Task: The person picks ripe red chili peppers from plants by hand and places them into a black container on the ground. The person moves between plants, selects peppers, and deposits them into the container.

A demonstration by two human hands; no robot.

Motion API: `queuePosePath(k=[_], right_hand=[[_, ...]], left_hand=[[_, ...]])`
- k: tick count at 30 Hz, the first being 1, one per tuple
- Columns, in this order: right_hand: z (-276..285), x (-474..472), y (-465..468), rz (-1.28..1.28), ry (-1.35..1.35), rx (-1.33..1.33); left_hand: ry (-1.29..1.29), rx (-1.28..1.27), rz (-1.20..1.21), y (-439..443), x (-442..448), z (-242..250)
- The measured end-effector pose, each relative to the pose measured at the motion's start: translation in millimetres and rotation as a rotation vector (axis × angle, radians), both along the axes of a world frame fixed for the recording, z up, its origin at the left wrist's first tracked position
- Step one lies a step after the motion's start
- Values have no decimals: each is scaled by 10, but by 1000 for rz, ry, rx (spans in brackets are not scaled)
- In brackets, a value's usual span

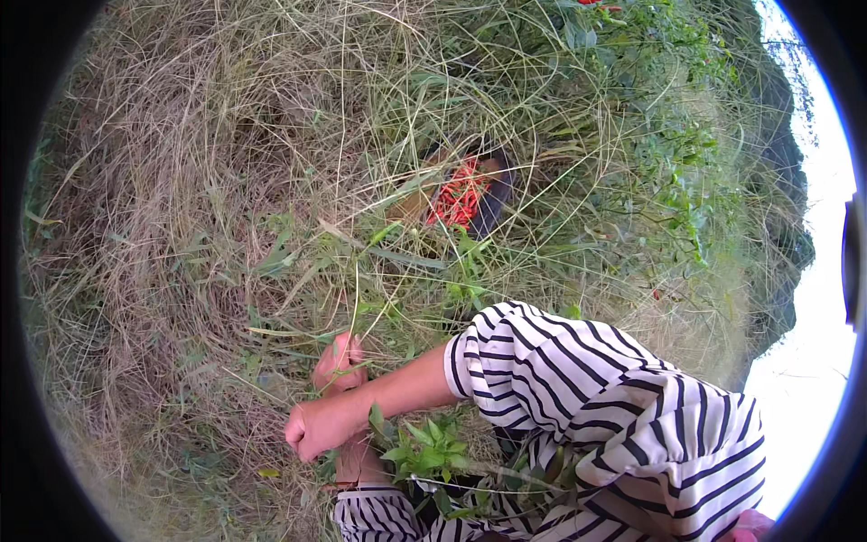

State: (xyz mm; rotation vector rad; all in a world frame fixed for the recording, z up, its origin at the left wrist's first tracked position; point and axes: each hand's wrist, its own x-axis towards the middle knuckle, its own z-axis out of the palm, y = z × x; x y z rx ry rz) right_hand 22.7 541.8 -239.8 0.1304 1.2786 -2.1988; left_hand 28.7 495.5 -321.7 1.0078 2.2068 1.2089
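Note:
Two forearms in black-and-white striped sleeves reach in from the lower right and cross above the grass. My right hand (pixel 326 428) lies in front of my left wrist, its fingers curled and partly hidden. Just beyond it, my left hand (pixel 341 369) has its fingers bent in like a fist, and thin grass stems (pixel 357 298) pass close to its thumb. Whether either hand grips a stem cannot be made out. Farther off, small red chilli peppers (pixel 462 195) fill part of a dark-sided container (pixel 500 193), half hidden by grass.
Tangled dry grass (pixel 203 169) surrounds the hands. Green leafy plants (pixel 684 183) stand on the right side, and red chillies (pixel 596 3) show at the top edge. A leafy sprig (pixel 430 447) rises beside my forearms. The view lies sideways, with sky at the right.

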Motion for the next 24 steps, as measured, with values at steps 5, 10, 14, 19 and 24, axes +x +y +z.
queuePosePath(k=[5,10,14,19,24], right_hand=[[250,142,111,13,-273,-406],[763,11,385,-335,297,-214],[775,573,1520,-682,-244,-221],[452,1373,2185,-1097,-274,-41],[466,1521,2199,-1204,-367,1]], left_hand=[[-218,-227,44,-429,-271,-296],[-659,-86,298,-680,-622,-382],[-624,93,371,-1288,-927,-665],[-510,-26,523,-1513,-910,-274],[-265,-280,579,-1581,-635,431]])
